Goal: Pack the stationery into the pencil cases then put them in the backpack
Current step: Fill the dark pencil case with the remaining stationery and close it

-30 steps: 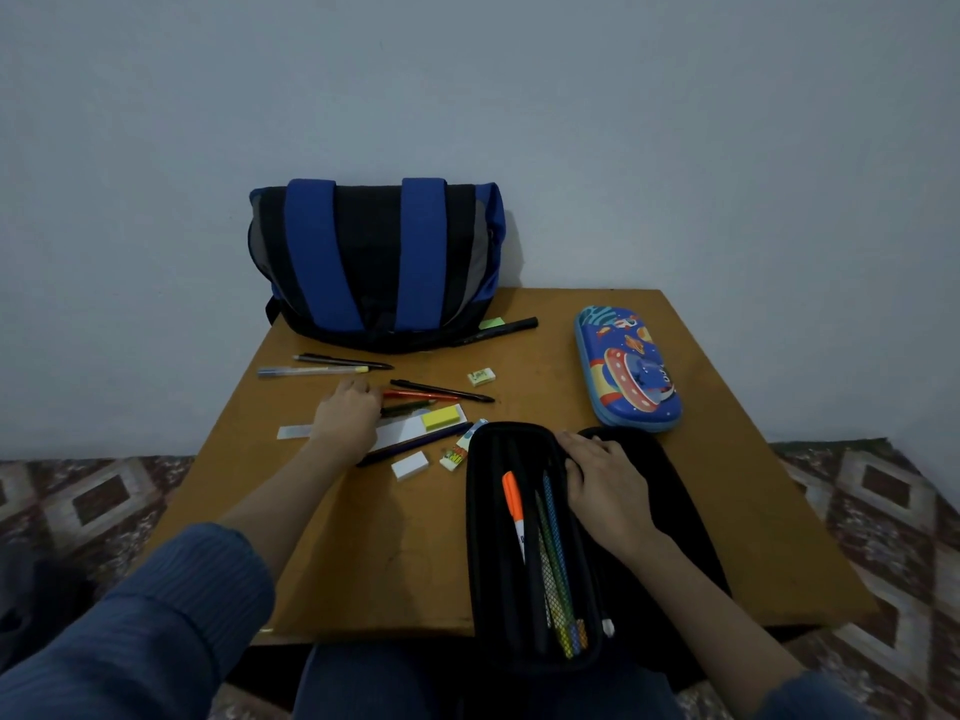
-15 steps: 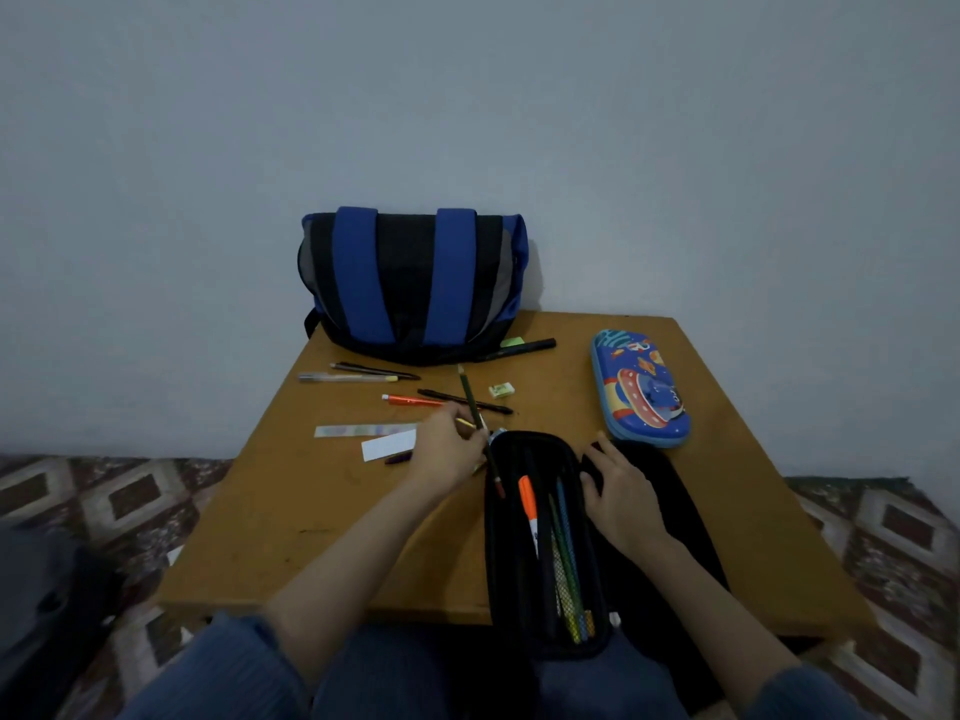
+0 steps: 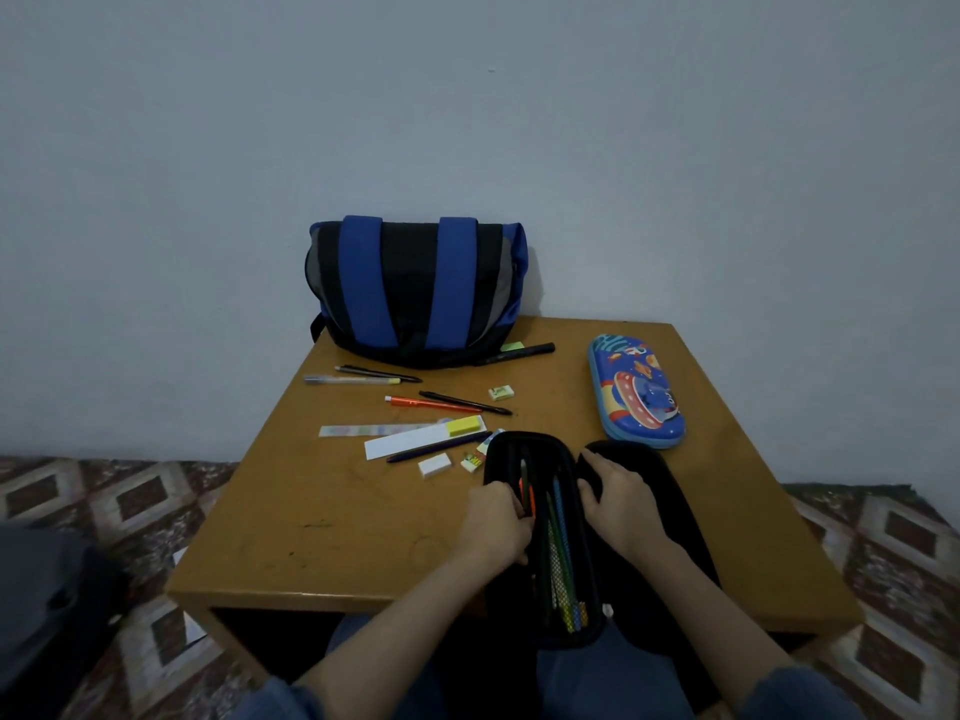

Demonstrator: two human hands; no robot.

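Now your left hand [image 3: 496, 527] pinches a dark pencil [image 3: 524, 478] inside the black pencil case [image 3: 500, 445], overhanging the table's [image 3: 322, 537] near edge; your right hand [image 3: 621, 506] grips its flap. White eraser [image 3: 434, 466] near its far-left corner.

Backpack [image 3: 415, 288] sits behind loose pens [image 3: 436, 402]; pencil case [image 3: 494, 459], apparently holding pencils [image 3: 563, 563], nearest.

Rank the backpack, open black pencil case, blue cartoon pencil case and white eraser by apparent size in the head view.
1-2. open black pencil case and backpack: about alike; the case lies nearer the camera, so I leave them unranked.
3. blue cartoon pencil case
4. white eraser
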